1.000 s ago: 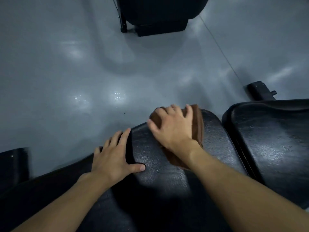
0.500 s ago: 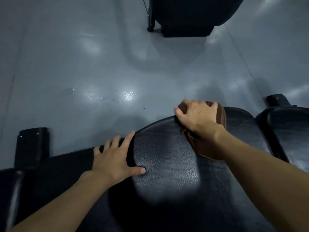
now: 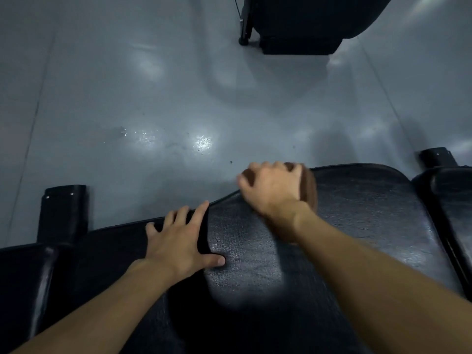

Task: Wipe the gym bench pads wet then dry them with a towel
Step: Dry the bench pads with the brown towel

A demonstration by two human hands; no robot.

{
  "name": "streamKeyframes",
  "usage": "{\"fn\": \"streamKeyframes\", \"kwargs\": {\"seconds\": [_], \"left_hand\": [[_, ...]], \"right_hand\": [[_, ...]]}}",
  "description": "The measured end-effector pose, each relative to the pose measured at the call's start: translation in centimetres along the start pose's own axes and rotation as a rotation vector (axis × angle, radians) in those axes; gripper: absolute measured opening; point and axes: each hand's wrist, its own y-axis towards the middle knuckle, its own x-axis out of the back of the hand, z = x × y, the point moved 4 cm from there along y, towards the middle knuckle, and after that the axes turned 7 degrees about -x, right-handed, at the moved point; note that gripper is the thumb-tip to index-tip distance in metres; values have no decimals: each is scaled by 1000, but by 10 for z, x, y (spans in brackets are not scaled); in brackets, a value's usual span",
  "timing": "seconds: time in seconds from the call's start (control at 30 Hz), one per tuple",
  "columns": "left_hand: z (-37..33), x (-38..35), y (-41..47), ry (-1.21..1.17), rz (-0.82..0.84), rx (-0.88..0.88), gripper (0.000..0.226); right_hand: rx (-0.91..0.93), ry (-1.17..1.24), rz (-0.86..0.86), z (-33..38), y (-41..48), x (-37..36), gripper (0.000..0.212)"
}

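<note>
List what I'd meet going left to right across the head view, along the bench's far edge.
Black frame bracket → left hand flat on the bench pad → right hand → brown cloth gripped under it → second pad at the right edge.

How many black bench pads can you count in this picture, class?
2: the large pad under both hands, and a second pad at the right edge, partly cut off. The dark padded shape at the left edge may be another.

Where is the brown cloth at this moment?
In the head view, the brown cloth sits right of centre, under the right hand at the far edge of the black bench pad, with the left hand flat on the pad nearer.
</note>
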Motion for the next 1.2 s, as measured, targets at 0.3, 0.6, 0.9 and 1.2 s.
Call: {"fn": "streamKeyframes", "kwargs": {"seconds": [0.3, 0.6, 0.9, 1.2], "left_hand": [[49, -2, -22, -1, 18, 20, 119], [96, -10, -45, -27, -14, 50, 123], [138, -16, -73, -164, -55, 119, 120], [191, -28, -98, -263, -79, 88, 119]], "right_hand": [[-36, 3, -76, -30, 4, -2, 46], [255, -28, 105, 101, -39, -28, 53], [1, -78, 57, 114, -45, -34, 54], [212, 12, 54, 144, -53, -43, 59]]}}
